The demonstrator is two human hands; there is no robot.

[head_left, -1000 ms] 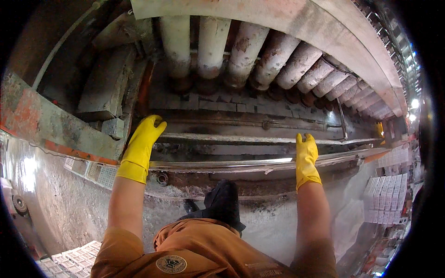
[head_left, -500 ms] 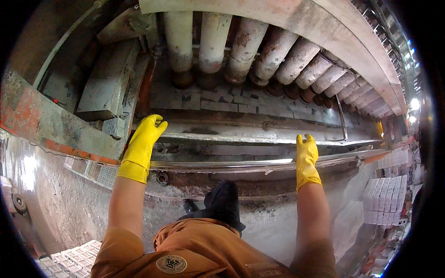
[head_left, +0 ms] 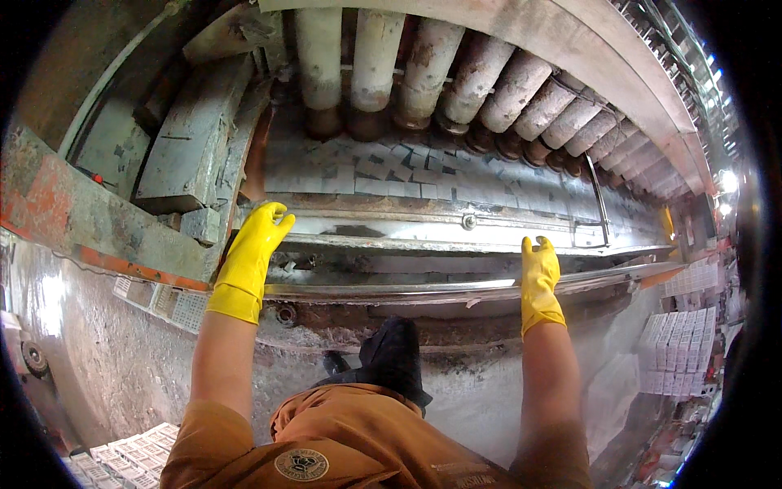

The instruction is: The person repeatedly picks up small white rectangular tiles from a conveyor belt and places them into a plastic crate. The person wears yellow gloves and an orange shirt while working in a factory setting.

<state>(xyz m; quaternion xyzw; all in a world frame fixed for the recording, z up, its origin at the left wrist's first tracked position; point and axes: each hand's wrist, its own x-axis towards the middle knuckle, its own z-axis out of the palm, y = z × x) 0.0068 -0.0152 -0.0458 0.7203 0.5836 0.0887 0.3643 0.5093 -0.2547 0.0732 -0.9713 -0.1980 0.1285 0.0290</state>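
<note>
My left hand [head_left: 252,248], in a yellow rubber glove, is over the left end of a shiny metal bar [head_left: 391,291]. Its fingers are loosely bent and the thumb stands apart, with nothing seen in them. My right hand [head_left: 540,277], gloved the same way, hovers over or rests on the bar farther right; which, I cannot tell. Its fingertips are parted and hold nothing visible. Beyond the hands runs a long wet metal ledge [head_left: 383,230] with a round bolt [head_left: 468,221]. Behind it lies a bed of grey flat tile-like pieces [head_left: 407,167].
A row of thick, worn grey cylinders [head_left: 428,73] hangs over the bed under a curved beam [head_left: 489,16]. At the left stands a metal box [head_left: 191,138] on a rusty frame [head_left: 73,196]. White slotted crates [head_left: 676,350] are stacked at the right, others [head_left: 134,456] at lower left.
The cylinders and beam have shifted slightly, and more of the bed shows. The ledge beyond the hands looks brighter, wider and its bolt is clearer. Both hands keep their places.
</note>
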